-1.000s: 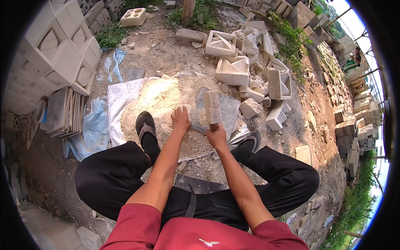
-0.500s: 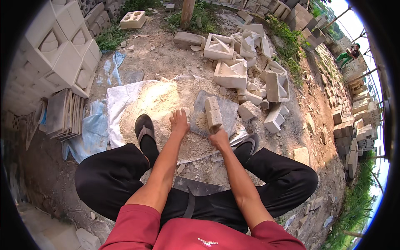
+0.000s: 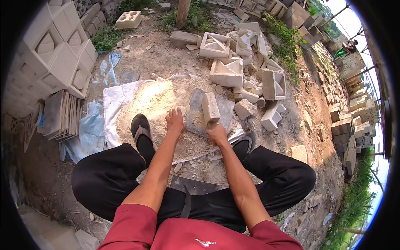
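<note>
My right hand point(image 3: 217, 134) is closed round the short handle of a mallet with a pale, dusty block head point(image 3: 211, 108). The mallet head is over a flat grey slab point(image 3: 195, 111); I cannot tell whether it touches it. Beside the slab's left edge, my left hand point(image 3: 175, 121) has its fingers curled on a small pale chunk of rubble point(image 3: 181, 110), partly hidden by the fingers. Pale crushed grit point(image 3: 143, 104) lies heaped on a white sheet point(image 3: 111, 109) beneath and left of my hands.
Broken hollow blocks point(image 3: 226, 71) and rubble are piled beyond the slab, to the right. Patterned blocks point(image 3: 58, 46) are stacked at left, above leaning thin boards point(image 3: 62, 114). My sandalled feet flank the work. A person point(image 3: 346, 49) is far off at right.
The whole view has shifted slightly. My right hand and the mallet have moved a little forward over the slab. My left hand stays on the chunk.
</note>
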Tool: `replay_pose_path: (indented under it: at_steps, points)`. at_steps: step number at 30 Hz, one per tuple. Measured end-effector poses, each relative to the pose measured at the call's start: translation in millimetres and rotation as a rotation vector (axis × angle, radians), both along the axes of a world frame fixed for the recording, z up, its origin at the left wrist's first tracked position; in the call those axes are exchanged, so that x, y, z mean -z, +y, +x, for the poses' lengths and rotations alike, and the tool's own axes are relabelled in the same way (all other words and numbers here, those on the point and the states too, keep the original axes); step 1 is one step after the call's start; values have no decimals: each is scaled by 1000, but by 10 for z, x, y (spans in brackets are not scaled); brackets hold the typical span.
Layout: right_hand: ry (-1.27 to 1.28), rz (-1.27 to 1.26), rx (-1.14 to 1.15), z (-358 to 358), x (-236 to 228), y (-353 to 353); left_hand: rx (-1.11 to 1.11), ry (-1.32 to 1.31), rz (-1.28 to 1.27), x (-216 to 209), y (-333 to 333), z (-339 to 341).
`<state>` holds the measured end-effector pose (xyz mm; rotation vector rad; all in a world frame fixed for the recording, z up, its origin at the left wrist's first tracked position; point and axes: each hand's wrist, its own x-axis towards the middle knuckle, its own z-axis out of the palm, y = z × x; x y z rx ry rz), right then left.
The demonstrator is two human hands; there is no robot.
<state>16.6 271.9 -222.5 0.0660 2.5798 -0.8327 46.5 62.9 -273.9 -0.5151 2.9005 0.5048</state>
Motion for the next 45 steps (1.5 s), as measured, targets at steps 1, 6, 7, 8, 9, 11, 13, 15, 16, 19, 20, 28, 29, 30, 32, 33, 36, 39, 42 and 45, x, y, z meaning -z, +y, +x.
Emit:
replay_pose_path:
  at_steps: [1, 6, 7, 8, 9, 11, 13, 15, 16, 19, 20, 28, 29, 30, 32, 33, 36, 39, 42, 45]
  points:
    - [-20, -2, -2, -37, -48, -44, 1, 15, -15, 6, -14, 12]
    - [143, -208, 65, 255, -130, -415, -5, 10, -4, -6, 2, 17]
    - [161, -215, 66, 338, -111, -446, -17, 0, 4, -1, 9, 15]
    - [134, -143, 32, 386, -42, -435, -19, 5, 5, 3, 17, 9]
    - [110, -69, 4, 414, 114, -375, -15, 12, 7, -1, 55, -13]
    - [58, -69, -3, 399, 201, -329, 1, 28, 5, -33, 49, -60]
    - [-42, -17, -75, 235, 25, -368, 10, 28, 11, -4, 25, -9]
    - [-33, -16, -80, 182, -111, -377, 16, 69, 3, 36, -24, 45]
    - [36, -77, -26, 203, -122, -390, 22, 88, 0, 58, -38, 71]
    - [185, -210, 101, 243, -162, -422, 16, 111, -41, 78, -35, 31]
    - [178, -140, 69, 282, -43, -386, 6, 88, -35, 79, -39, 47]
    - [11, -43, -33, -77, -204, -187, 9, 22, -15, 29, -2, 33]
    - [34, -114, 24, -62, -182, -189, 20, 43, -24, 55, 27, 63]
    - [114, -167, 78, -27, -147, -233, 26, 72, -42, 68, 18, 62]
    - [271, -273, 187, 131, -67, -321, 26, 85, -66, 95, -34, 69]
    - [223, -174, 141, 176, 33, -262, 26, 76, -63, 89, -8, 42]
    - [67, 24, 35, 101, 199, -60, 33, 70, -50, 28, 65, -34]
    - [-51, -27, -6, -30, -19, -130, 19, 88, -63, 31, 18, 18]
    - [69, -148, 55, 112, -75, -279, 20, 98, -52, 26, 22, 55]
    - [180, -166, 83, 329, 41, -380, 16, 69, -40, 15, 20, 53]
